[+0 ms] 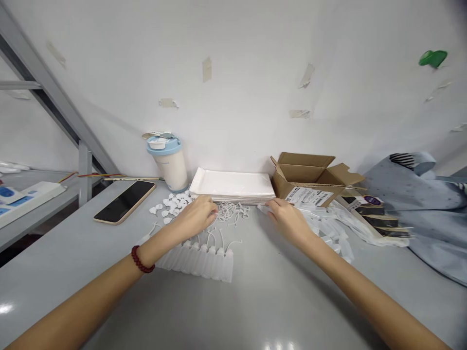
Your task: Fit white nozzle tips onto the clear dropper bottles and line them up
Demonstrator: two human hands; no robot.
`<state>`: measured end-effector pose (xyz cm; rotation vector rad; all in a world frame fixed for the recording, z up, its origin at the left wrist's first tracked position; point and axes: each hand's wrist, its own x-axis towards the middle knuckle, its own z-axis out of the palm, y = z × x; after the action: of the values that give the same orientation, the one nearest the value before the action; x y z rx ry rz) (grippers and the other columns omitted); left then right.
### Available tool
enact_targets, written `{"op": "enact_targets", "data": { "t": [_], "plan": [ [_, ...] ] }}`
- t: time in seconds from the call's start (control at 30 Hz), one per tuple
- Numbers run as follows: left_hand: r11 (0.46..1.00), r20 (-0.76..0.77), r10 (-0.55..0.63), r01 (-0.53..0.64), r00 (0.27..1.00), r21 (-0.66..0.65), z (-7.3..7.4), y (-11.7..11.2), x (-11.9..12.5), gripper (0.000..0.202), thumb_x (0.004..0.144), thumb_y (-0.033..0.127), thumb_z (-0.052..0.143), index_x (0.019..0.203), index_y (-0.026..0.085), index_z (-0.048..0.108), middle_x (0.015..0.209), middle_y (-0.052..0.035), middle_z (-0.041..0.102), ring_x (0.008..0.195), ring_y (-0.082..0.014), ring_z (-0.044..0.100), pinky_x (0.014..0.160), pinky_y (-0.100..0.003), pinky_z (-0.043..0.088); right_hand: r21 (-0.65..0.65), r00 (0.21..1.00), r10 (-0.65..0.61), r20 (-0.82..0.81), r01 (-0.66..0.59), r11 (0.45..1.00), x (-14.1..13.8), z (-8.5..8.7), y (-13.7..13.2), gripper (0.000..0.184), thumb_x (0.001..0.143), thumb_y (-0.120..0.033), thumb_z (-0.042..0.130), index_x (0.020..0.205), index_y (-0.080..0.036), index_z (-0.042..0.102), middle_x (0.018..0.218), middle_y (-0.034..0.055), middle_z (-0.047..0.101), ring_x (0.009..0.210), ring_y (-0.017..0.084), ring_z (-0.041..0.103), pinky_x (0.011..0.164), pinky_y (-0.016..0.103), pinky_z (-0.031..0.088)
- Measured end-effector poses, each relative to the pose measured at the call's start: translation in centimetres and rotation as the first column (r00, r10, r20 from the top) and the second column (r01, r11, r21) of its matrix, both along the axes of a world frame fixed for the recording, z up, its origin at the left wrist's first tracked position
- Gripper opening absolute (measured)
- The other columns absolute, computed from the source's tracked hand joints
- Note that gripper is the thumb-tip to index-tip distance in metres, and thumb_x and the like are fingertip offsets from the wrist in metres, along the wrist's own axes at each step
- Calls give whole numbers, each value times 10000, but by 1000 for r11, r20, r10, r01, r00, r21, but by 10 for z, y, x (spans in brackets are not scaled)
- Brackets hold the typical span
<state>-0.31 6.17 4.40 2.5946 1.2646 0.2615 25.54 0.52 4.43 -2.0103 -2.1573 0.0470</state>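
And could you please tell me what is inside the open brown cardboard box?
Inside the open brown cardboard box, only bare inner walls show; its front side hides the bottom and anything lying there.

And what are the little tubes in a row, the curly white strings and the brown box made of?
Little tubes: probably plastic, smooth and cloudy, letting some table grey through.
Curly white strings: maybe plastic or cord, dull; they bend into loops, but look too small to be sure.
Brown box: most likely cardboard, dull, with creased flaps.
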Motion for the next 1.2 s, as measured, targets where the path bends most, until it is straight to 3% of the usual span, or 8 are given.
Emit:
{"op": "enact_targets", "data": {
  "t": [0.23,0.37,0.47,0.53,0.63,0.8,1.0,1.2],
  "plan": [
    [995,274,101,-103,957,-6,4,-2,-6,248,941,303,590,1139,154,599,1151,-80,625,982,-214,636,843,-421,539,-4,988,-16,156,17,1000,0,-13,3,198,942,-263,596,1105,-156,631,1118,68,667,971,212,662,826,414,560],
    [978,513,209,-188,832,-93,5,-16,-10,153,911,267,579,945,164,687,1010,-59,698,937,-204,645,829,-366,530,52,989,-50,136,44,998,6,-20,1,180,941,-226,595,1100,-148,626,1068,60,681,904,196,679,776,387,577],
    [958,641,283,-186,714,-217,6,-29,-13,190,856,323,592,930,186,702,979,-55,724,930,-208,659,822,-338,533,130,997,-32,71,22,991,8,-22,-11,200,909,-78,554,1098,-101,614,1017,124,702,911,262,695,727,404,586],
    [937,686,338,-159,644,-312,7,-38,-13,226,821,364,616,950,189,678,940,-52,726,884,-201,672,775,-323,545,195,1000,27,10,-29,980,4,-23,-27,245,889,-45,515,1121,-80,586,1020,177,704,927,304,698,716,414,587],
    [895,706,399,-80,585,-439,11,-52,-10,215,786,379,643,900,198,626,850,-26,707,762,-166,667,669,-278,543,292,977,196,-84,-164,942,-11,-24,-61,207,925,-162,500,1129,-148,534,1054,133,701,937,239,700,789,348,588],
    [781,657,417,122,628,-612,16,-78,2,173,774,359,673,750,190,644,637,22,648,594,-118,605,604,-239,507,463,803,483,-350,-300,834,-41,-24,-101,274,946,-136,474,1214,-186,459,1054,104,686,978,191,680,833,274,579],
    [607,597,430,273,677,-747,11,-92,7,145,820,341,672,780,202,674,648,37,645,640,-110,601,641,-226,471,472,735,521,-433,-308,826,-48,-31,-105,422,915,-91,508,1313,-188,406,1075,124,667,981,223,678,832,311,593],
    [626,627,396,302,671,-719,6,-95,9,132,819,332,661,781,206,669,634,33,633,626,-124,599,655,-259,490,345,731,470,-495,-331,878,-49,-32,-111,669,899,-76,525,1460,-330,263,1199,90,656,1072,251,663,884,352,585]
  ]
}}
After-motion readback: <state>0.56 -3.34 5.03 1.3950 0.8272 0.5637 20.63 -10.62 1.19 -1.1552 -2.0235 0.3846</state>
